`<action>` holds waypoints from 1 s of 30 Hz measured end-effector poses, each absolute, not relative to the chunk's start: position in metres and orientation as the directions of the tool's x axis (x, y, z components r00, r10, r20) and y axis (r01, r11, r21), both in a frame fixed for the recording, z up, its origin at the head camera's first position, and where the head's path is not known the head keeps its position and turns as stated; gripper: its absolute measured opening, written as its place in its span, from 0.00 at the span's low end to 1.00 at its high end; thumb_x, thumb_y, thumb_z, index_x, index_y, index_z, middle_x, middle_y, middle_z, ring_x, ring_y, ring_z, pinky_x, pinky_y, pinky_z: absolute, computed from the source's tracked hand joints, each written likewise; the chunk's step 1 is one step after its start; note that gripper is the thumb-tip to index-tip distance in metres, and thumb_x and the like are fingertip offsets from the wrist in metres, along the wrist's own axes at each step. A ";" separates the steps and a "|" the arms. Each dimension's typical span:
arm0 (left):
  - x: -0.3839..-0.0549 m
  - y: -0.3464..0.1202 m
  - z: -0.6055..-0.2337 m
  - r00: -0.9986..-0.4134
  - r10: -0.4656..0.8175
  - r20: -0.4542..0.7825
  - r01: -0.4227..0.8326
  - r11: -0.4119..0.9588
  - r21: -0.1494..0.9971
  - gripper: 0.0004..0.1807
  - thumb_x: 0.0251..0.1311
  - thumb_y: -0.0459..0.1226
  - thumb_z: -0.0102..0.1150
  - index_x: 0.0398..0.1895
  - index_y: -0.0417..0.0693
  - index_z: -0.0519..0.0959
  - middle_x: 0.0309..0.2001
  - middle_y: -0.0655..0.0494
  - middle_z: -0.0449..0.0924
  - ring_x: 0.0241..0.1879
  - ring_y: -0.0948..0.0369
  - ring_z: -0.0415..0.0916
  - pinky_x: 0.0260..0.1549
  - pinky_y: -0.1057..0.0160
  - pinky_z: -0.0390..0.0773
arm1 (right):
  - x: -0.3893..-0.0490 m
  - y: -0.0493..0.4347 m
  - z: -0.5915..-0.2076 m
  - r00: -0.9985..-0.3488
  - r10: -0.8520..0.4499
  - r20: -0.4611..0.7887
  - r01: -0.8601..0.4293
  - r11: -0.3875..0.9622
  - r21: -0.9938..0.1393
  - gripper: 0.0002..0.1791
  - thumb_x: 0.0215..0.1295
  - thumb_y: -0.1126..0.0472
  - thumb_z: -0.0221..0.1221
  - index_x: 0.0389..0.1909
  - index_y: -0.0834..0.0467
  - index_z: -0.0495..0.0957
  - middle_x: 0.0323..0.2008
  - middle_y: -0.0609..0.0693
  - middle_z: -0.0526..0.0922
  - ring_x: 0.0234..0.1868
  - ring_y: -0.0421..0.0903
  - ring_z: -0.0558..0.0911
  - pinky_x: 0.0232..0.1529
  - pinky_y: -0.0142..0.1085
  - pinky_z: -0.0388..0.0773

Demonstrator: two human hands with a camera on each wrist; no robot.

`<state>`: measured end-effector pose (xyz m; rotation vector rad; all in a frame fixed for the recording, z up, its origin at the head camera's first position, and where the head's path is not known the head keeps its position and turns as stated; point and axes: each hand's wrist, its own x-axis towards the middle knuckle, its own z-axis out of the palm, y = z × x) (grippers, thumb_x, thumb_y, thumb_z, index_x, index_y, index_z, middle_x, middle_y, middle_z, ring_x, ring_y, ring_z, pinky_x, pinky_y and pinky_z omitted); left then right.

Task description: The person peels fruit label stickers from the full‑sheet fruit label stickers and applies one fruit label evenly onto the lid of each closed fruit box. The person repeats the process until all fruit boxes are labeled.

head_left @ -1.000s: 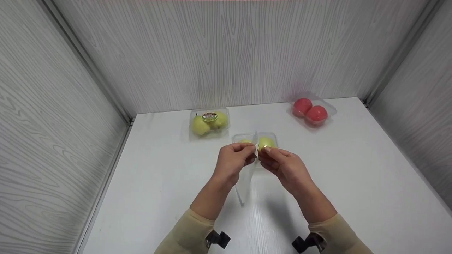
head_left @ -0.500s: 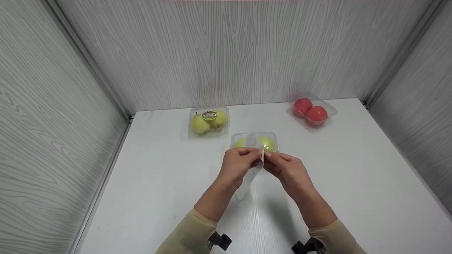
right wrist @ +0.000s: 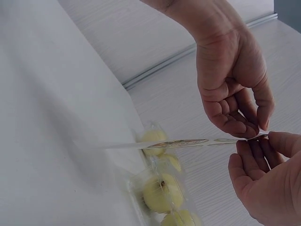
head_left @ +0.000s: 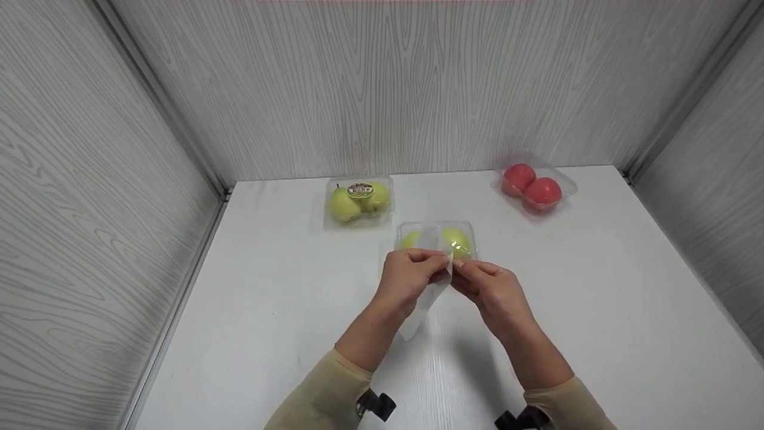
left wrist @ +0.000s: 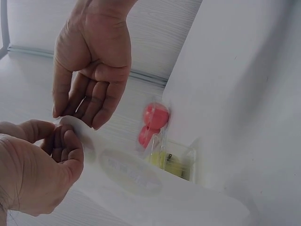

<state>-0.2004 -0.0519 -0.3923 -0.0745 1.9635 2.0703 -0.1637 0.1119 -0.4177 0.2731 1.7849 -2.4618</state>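
Observation:
My left hand point(head_left: 406, 275) pinches the upper end of a long whitish strip of stickers point(left wrist: 160, 188), which hangs down from the fingers. Faint oval labels show on it in the left wrist view. Thumb and fingertips of my right hand point(head_left: 492, 289) pinch at the same end, right against the left fingertips. In the right wrist view the strip is nearly edge-on. Just beyond the hands, a clear plastic box point(head_left: 439, 224) holds yellow-green pears point(head_left: 456, 242); hands and strip partly hide it.
At the back left of the white table point(head_left: 268, 280) stands another clear box of pears point(head_left: 345, 206), with an oval label point(head_left: 360, 191) on top. Red round fruits point(head_left: 544, 192) sit in a clear container point(head_left: 566, 182) at the back right. Grey wood-grain panels point(head_left: 388, 89) enclose the table.
Both hands have come slightly toward me and to the right, fingertips still together. The strip has turned, showing more of its flat face. The boxes stay in place on the table.

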 end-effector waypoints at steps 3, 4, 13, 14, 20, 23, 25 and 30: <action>-0.200 -0.049 -0.392 -0.958 0.174 -0.229 -0.238 -0.036 0.971 0.07 0.66 0.32 0.71 0.41 0.35 0.90 0.37 0.48 0.90 0.37 0.60 0.88 0.43 0.61 0.87 | -0.163 0.114 -0.418 -0.981 0.040 -0.192 0.170 -0.318 -0.933 0.20 0.78 0.64 0.61 0.60 0.76 0.80 0.54 0.63 0.88 0.57 0.51 0.88 0.60 0.42 0.81; -0.200 -0.048 -0.392 -0.958 0.174 -0.227 -0.237 -0.037 0.971 0.07 0.66 0.32 0.71 0.40 0.35 0.90 0.37 0.48 0.90 0.36 0.60 0.88 0.42 0.62 0.87 | -0.163 0.115 -0.418 -0.981 0.038 -0.190 0.169 -0.316 -0.934 0.20 0.78 0.64 0.62 0.60 0.76 0.79 0.54 0.62 0.87 0.57 0.51 0.88 0.60 0.42 0.81; -0.199 -0.048 -0.394 -0.964 0.168 -0.204 -0.212 -0.029 0.977 0.07 0.65 0.33 0.72 0.39 0.36 0.90 0.34 0.49 0.90 0.34 0.61 0.87 0.39 0.62 0.87 | -0.162 0.114 -0.418 -0.977 0.050 -0.205 0.179 -0.322 -0.930 0.19 0.77 0.65 0.61 0.60 0.77 0.79 0.53 0.62 0.88 0.56 0.51 0.88 0.60 0.42 0.81; -0.199 -0.048 -0.394 -0.965 0.166 -0.205 -0.212 -0.026 0.977 0.07 0.65 0.34 0.73 0.38 0.36 0.91 0.34 0.49 0.90 0.34 0.61 0.87 0.39 0.62 0.87 | -0.162 0.114 -0.418 -0.977 0.049 -0.207 0.180 -0.323 -0.929 0.19 0.77 0.65 0.61 0.60 0.76 0.79 0.53 0.62 0.88 0.56 0.51 0.88 0.60 0.42 0.81; -0.198 -0.050 -0.397 -0.962 0.162 -0.219 -0.224 -0.008 0.975 0.07 0.65 0.34 0.72 0.39 0.36 0.91 0.34 0.49 0.90 0.34 0.61 0.86 0.39 0.62 0.87 | -0.161 0.112 -0.420 -0.970 0.053 -0.237 0.207 -0.329 -0.921 0.19 0.77 0.64 0.62 0.60 0.75 0.80 0.53 0.61 0.88 0.56 0.50 0.88 0.60 0.42 0.82; -0.197 -0.051 -0.397 -0.962 0.163 -0.218 -0.222 -0.008 0.975 0.07 0.65 0.34 0.71 0.39 0.36 0.91 0.35 0.49 0.90 0.34 0.61 0.86 0.39 0.62 0.86 | -0.161 0.112 -0.421 -0.966 0.051 -0.254 0.223 -0.331 -0.917 0.20 0.77 0.63 0.62 0.60 0.74 0.81 0.52 0.61 0.89 0.55 0.50 0.88 0.60 0.42 0.82; -0.197 -0.052 -0.397 -0.963 0.164 -0.215 -0.219 -0.011 0.976 0.07 0.65 0.34 0.71 0.39 0.36 0.91 0.34 0.50 0.89 0.34 0.61 0.86 0.39 0.62 0.86 | -0.161 0.112 -0.422 -0.964 0.048 -0.261 0.231 -0.334 -0.914 0.19 0.77 0.63 0.62 0.59 0.74 0.81 0.52 0.60 0.89 0.55 0.50 0.89 0.60 0.42 0.82; -0.195 -0.055 -0.395 -0.963 0.171 -0.210 -0.217 -0.026 0.976 0.07 0.64 0.32 0.70 0.39 0.35 0.91 0.35 0.49 0.89 0.35 0.61 0.86 0.40 0.61 0.87 | -0.161 0.112 -0.421 -0.958 0.052 -0.282 0.247 -0.348 -0.904 0.18 0.78 0.63 0.61 0.59 0.73 0.81 0.51 0.60 0.89 0.54 0.49 0.89 0.59 0.42 0.82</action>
